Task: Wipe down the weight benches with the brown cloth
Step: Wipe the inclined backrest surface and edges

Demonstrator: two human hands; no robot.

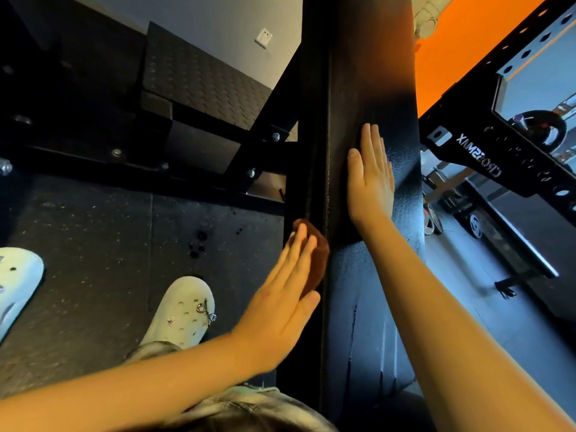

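Note:
A long black padded weight bench (367, 73) runs up the middle of the head view. Flat on its top surface lies my right hand (371, 176), fingers straight and together. My left hand (280, 294) presses the brown cloth (316, 260) against the bench's left side edge with straight fingers. Only part of the cloth shows past my fingers.
A black steel frame (249, 160) with bolts joins the bench on the left, over a speckled rubber floor (93, 244). My white clogs (184, 310) stand by the bench. A mirror (536, 88) and black perforated rack (486, 141) are at right.

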